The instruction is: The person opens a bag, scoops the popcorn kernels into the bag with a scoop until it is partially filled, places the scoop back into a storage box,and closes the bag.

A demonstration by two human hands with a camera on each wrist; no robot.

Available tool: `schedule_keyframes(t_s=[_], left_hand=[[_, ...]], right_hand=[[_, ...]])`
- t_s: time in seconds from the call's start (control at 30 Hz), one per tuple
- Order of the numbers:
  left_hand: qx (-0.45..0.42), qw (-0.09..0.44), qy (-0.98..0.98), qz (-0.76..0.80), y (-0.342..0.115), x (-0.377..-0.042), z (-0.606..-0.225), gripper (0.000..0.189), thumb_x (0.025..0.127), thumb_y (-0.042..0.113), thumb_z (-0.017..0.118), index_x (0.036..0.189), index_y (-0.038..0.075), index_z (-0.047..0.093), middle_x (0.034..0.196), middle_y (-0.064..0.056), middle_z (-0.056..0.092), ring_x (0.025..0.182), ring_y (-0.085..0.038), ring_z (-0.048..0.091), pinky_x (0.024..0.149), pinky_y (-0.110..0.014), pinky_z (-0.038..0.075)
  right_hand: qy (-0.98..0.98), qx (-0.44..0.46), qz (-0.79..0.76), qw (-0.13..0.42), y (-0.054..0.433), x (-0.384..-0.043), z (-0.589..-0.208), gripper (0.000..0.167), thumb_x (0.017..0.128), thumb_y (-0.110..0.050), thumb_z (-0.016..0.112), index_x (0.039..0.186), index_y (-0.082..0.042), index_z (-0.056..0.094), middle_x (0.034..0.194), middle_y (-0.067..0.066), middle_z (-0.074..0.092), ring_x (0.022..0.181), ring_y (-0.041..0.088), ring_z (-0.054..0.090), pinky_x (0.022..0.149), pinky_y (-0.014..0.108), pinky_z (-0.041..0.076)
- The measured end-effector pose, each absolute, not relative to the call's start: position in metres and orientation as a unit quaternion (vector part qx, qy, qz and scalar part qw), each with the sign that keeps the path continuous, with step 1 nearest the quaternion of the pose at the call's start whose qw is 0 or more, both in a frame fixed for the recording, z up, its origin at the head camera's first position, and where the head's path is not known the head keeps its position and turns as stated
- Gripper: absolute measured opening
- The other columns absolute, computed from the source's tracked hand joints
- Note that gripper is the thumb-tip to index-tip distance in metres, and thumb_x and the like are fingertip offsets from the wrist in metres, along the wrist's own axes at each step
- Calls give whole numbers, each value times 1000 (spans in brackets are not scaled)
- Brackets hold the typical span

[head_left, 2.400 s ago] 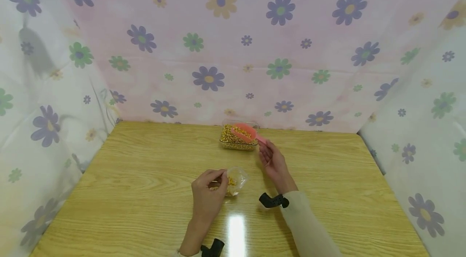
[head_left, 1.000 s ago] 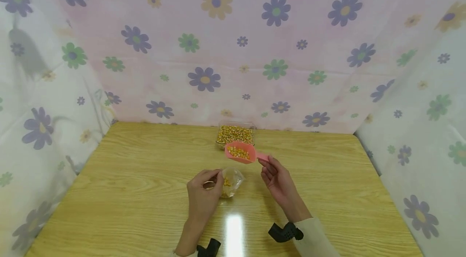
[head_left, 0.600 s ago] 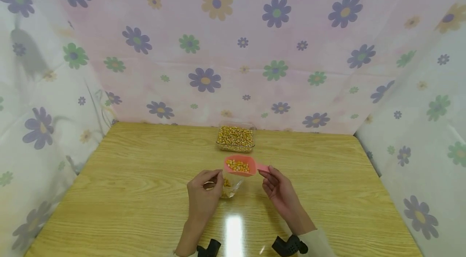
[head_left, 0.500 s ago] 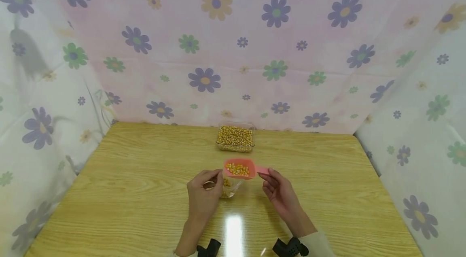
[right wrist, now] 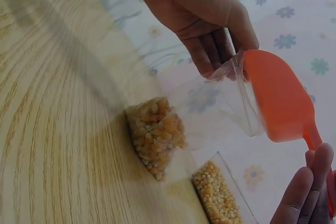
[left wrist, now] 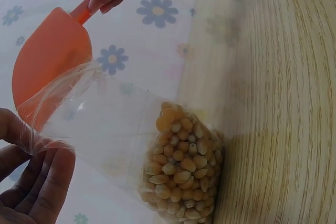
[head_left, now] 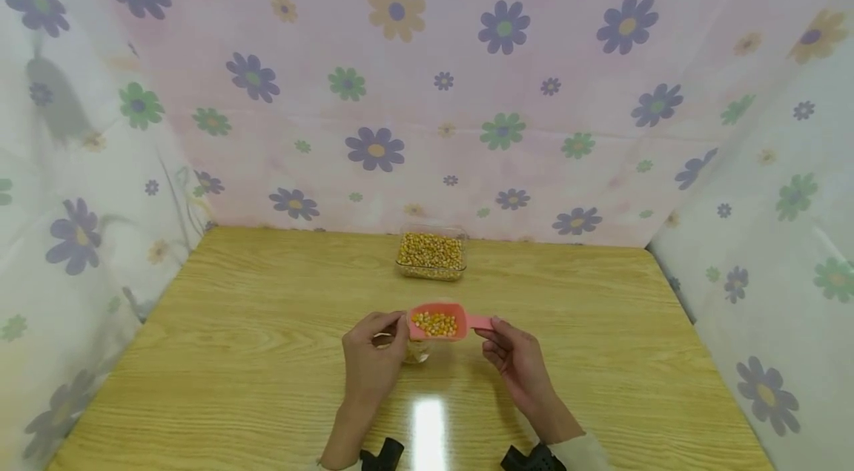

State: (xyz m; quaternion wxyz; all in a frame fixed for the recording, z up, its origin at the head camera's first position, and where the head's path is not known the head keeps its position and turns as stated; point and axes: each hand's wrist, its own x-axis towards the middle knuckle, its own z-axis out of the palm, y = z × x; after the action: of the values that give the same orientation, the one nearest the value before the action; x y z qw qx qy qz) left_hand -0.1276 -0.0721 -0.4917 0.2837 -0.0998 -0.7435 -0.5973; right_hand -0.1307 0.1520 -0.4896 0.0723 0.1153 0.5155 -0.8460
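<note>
My left hand (head_left: 372,358) pinches the rim of a clear plastic bag (left wrist: 118,121), which stands on the table with corn kernels (left wrist: 181,169) filling its lower part. In my right hand (head_left: 523,367) is the handle of a pink-orange scoop (right wrist: 281,98), gripped between thumb and fingers. A load of corn kernels (head_left: 435,323) lies in the scoop. The scoop is over the bag's mouth, its front end close beside my left fingertips, and in the head view it hides most of the bag. Both wrist views show the scoop's edge at the bag's opening.
Behind the hands, a clear rectangular container (head_left: 431,273) of corn kernels stands near the back edge of the wood-grain table (head_left: 267,323). Flower-printed cloth (head_left: 427,107) hangs behind the table and along both sides.
My right hand has lifted the loaded scoop out of the container and brought it toward me, down to the bag's mouth. The left hand has kept its pinch on the bag, nearly still.
</note>
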Motion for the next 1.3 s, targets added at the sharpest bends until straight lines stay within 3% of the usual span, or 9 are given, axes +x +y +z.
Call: schedule_keyframes(t_s=[0.67,1.0,1.3], left_hand=[[-102,286,-742,-598,-70,-126,-489,12,91,-3,72,96,2,81,81,-3,73,68,-14,69,59,-21,59],[-99,282,-751,-588,-71,-126,-489,11,92,-2,71,95,1,81,81,-3,73,69,-11,69,60,-21,60],[-92,271,-756,-588,-72,-126,-486,10,90,-2,72,95,0,81,81,-2,72,70,-10,69,60,-22,60]], right_hand=[[568,116,-814,17,152,-123,-473,23,103,-17,62,87,-14,78,79,-3,78,64,5,70,68,22,61],[615,117,-780,-17,148,-125,-461,24,101,-15,65,99,7,73,77,1,78,62,9,71,66,26,62],[637,103,-763,-36,146,-127,-454,25,100,-12,66,103,12,72,77,4,78,62,12,73,68,32,64]])
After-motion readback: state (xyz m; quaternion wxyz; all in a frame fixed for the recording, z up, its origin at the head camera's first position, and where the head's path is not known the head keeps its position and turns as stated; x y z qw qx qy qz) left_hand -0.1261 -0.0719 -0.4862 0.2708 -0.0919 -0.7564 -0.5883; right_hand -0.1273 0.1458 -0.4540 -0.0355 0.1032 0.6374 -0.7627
